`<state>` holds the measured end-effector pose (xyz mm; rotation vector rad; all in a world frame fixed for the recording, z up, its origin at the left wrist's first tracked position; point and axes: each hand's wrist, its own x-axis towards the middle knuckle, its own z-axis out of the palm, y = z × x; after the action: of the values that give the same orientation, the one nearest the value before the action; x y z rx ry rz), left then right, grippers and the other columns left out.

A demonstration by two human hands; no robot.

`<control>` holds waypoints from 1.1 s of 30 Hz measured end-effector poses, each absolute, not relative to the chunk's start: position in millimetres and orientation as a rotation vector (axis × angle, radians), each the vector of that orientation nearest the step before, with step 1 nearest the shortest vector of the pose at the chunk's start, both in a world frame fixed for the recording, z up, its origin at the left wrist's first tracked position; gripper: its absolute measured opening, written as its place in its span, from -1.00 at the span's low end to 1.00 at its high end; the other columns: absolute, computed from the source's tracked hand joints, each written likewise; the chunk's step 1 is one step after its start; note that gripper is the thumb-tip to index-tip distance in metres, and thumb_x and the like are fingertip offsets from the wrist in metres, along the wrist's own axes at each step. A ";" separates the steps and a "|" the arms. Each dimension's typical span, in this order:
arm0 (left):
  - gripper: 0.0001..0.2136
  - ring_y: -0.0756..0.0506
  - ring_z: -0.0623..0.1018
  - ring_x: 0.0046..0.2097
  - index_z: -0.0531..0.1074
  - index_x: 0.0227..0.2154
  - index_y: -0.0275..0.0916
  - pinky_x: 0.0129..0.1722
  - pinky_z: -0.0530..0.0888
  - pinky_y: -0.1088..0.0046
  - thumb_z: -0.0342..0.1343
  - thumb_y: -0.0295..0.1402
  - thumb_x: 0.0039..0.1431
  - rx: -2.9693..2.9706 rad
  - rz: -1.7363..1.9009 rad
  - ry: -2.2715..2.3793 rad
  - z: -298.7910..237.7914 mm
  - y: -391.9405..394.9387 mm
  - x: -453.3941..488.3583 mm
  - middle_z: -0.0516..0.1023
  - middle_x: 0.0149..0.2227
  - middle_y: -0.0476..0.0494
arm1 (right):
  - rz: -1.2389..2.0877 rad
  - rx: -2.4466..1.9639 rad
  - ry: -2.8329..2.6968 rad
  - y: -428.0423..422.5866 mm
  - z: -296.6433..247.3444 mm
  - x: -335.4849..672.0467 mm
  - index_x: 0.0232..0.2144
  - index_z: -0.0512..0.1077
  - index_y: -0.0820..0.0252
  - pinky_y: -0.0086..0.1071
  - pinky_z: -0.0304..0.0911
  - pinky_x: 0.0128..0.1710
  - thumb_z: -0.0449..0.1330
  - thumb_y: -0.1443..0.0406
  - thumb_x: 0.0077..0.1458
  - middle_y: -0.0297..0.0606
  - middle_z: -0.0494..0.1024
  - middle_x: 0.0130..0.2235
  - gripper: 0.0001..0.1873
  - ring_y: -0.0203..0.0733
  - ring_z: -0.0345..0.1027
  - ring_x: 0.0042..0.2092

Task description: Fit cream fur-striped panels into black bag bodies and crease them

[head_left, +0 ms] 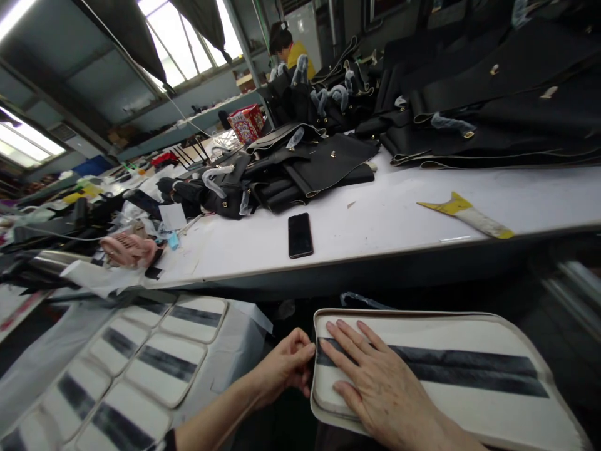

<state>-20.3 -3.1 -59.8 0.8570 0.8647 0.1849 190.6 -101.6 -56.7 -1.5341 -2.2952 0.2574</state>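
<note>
A cream panel (469, 369) with dark bands lies before the white worktable (375, 213). The right hand (382, 382) rests flat upon it, fingers spread, grasping nothing; the left hand (292, 364) curls at its left rim, whether gripping cannot be told. Similar panels (168, 362) lie leftward.

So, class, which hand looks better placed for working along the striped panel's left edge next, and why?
Probably the left hand: its curled fingers are at that edge of the striped panel, while the right hand lies flat on top.
</note>
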 end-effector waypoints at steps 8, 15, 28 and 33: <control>-0.61 0.09 0.40 -0.54 0.10 -0.30 -0.18 -0.54 0.57 0.39 0.21 -0.10 0.14 0.989 -0.091 0.859 -54.6 23.5 -16.0 0.35 -0.43 0.13 | 0.191 -1.572 -2.214 -101.3 -60.6 191.8 0.35 -0.07 0.31 -0.20 -0.43 0.33 0.11 0.27 0.13 -0.28 -0.06 0.37 -0.20 -0.18 -0.24 0.37; -0.59 0.11 0.34 -0.58 0.08 -0.33 -0.17 -0.58 0.52 0.44 0.18 -0.03 0.14 1.051 -0.058 0.901 -56.4 20.3 -9.4 0.33 -0.46 0.13 | 0.269 -1.574 -2.211 -98.0 -60.4 191.8 0.36 -0.12 0.26 -0.22 -0.47 0.33 0.10 0.28 0.12 -0.33 -0.11 0.38 -0.18 -0.20 -0.27 0.37; -0.48 -0.19 0.43 0.04 0.17 0.12 -0.12 -0.01 0.40 0.31 0.12 -0.05 0.18 1.210 0.584 1.057 -93.2 -23.8 2.6 0.42 -0.01 -0.18 | 0.720 -1.646 -2.049 -94.5 -41.0 196.4 0.37 -0.21 0.00 -0.11 -0.20 0.35 0.28 0.24 -0.03 -0.32 -0.23 0.40 0.05 -0.18 -0.27 0.38; -0.29 -0.29 -0.02 0.37 -0.18 0.34 0.04 0.29 0.06 -0.02 0.08 -0.18 0.25 1.952 0.521 1.005 -88.8 -8.1 -7.1 -0.14 0.40 -0.17 | 0.832 -1.549 -1.664 -102.9 -31.9 204.4 0.31 0.05 0.13 -0.11 -0.09 0.33 0.21 0.20 0.10 -0.19 -0.01 0.37 -0.23 -0.12 -0.17 0.36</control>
<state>-7.1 -8.1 -88.8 1.9525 1.0052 0.5213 204.4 -102.9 -31.9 -1.5490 -1.6645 0.8321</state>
